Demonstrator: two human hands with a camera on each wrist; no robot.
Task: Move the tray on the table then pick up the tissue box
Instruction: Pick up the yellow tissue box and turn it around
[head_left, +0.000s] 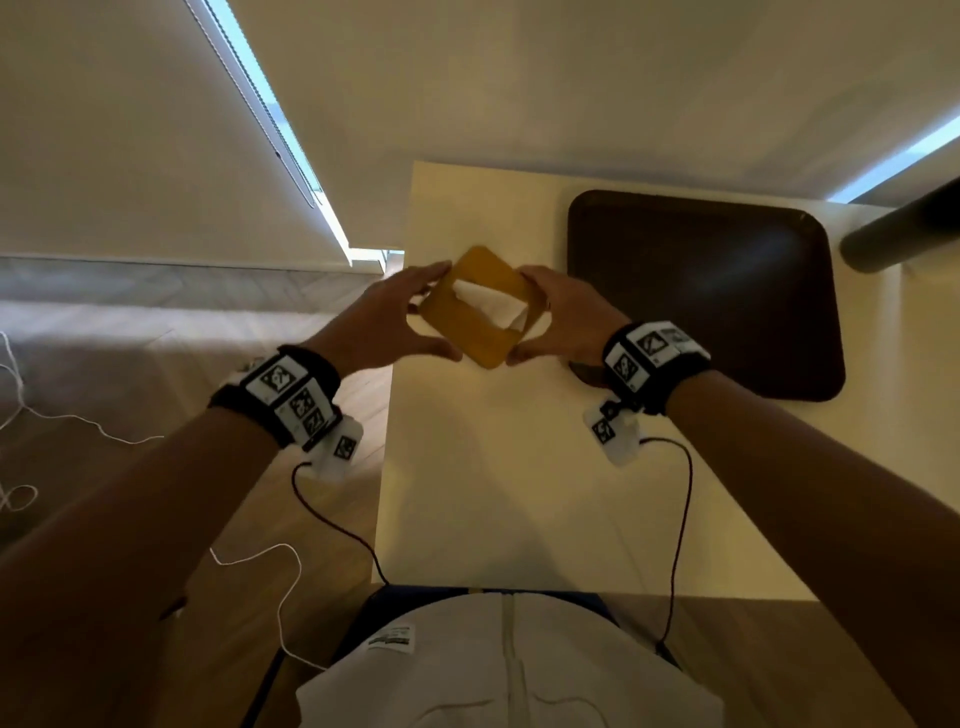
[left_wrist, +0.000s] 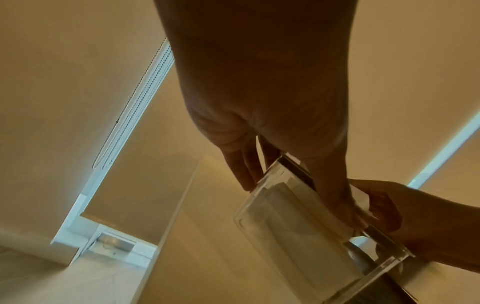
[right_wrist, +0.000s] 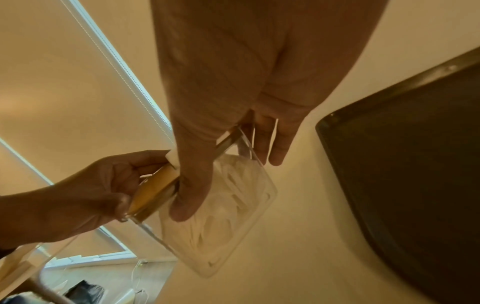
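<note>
Overhead, from the head camera, I saw both of my hands out over the pale table, holding the tissue box between them. My left hand gripped its left side, fingers along the far edge and thumb on the near edge. My right hand gripped the opposite side in the same way. Both grips were closed around the box, neither hand spread wide nor empty.

The box had a yellow wooden lid with a rectangular opening, and a white tissue showed through it. It sat turned like a diamond. In the wrist views its body was clear plastic with folded tissues inside, and it appeared to be lifted off the tabletop, though I could not be sure how far.

The dark brown tray lay flat on the table's far right part, just beside my right hand and apart from the box. A dark cylinder poked in at the right edge.

I judged the tray step finished and the box pickup under way. The next move called for an even squeeze from both sides and a level lift, since clear plastic may be slippery
</note>
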